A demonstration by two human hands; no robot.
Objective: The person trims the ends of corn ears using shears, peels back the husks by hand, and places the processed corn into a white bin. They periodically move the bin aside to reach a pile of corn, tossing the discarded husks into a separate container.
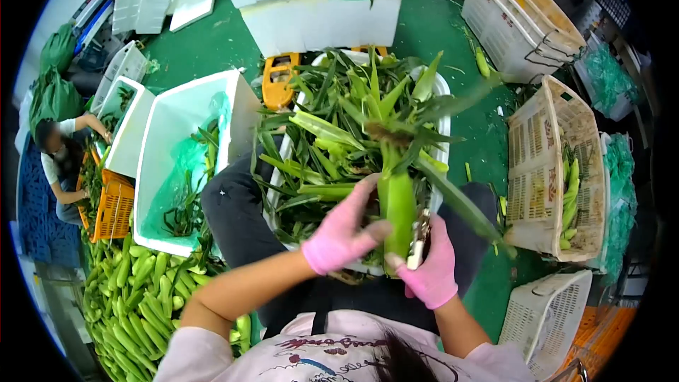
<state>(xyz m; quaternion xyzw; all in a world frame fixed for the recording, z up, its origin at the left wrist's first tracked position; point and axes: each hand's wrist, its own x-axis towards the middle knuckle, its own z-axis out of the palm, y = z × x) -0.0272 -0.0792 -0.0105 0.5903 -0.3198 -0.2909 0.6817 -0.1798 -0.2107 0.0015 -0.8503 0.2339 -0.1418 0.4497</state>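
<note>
A green ear of corn (398, 205) in its husk stands upright between my hands, its leafy end up and partly blurred. My left hand (344, 232), in a pink glove, holds its left side, thumb across the husk and some fingertips hidden behind. In my right hand (433, 269), also pink-gloved, is a pair of pruning shears (419, 240) with white handles, pressed close to the ear's right side. That thumb touches the ear's lower end. Beyond my hands, a white tub (444, 88) heaped with corn leaves and husks (325, 120) sits between my knees.
At left lie a pile of husked-in corn ears (145, 304) and a white foam box (146, 191) with green plastic. Another person (60, 163) works by an orange crate (117, 205). Crates (530, 191) stand at right; foam boxes (318, 25) are stacked ahead.
</note>
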